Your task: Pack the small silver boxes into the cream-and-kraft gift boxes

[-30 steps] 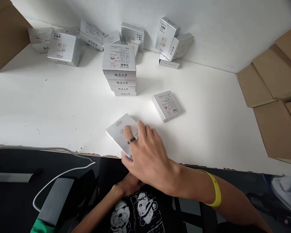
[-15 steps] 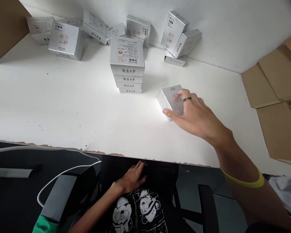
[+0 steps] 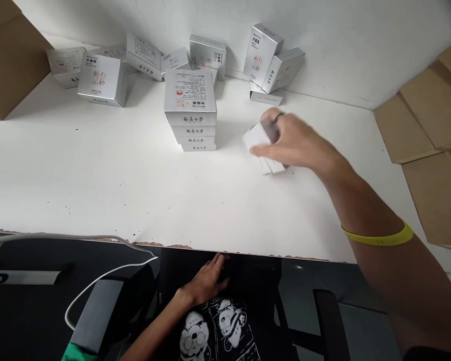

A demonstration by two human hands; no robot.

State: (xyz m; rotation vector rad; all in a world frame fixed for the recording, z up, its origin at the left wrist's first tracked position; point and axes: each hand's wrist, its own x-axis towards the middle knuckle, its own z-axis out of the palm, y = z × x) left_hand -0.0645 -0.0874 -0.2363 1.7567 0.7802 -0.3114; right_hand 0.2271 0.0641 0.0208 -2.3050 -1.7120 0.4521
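A silver tea box (image 3: pixel 256 136) is gripped by my right hand (image 3: pixel 291 138), thumb on its near side and fingers over the far side. The box is tilted and blurred by motion, just right of a stack of silver tea boxes (image 3: pixel 190 95); whether it touches the table cannot be told. A dark ring shows on one finger of this hand. Below the table edge, my left hand (image 3: pixel 206 281) lies on my lap with fingers stretched out, holding nothing.
Several more tea boxes (image 3: pixel 101 80) lie along the wall at the back of the white table (image 3: pixel 108 170), some leaning (image 3: pixel 263 52). Brown cartons stand at the left (image 3: pixel 15 65) and right (image 3: pixel 436 195). A white cable (image 3: pixel 97 236) runs along the chipped front edge.
My right hand has moved up and away from me with the tea box, which has turned and tilted. The view has shifted slightly. My left hand stays on my lap.
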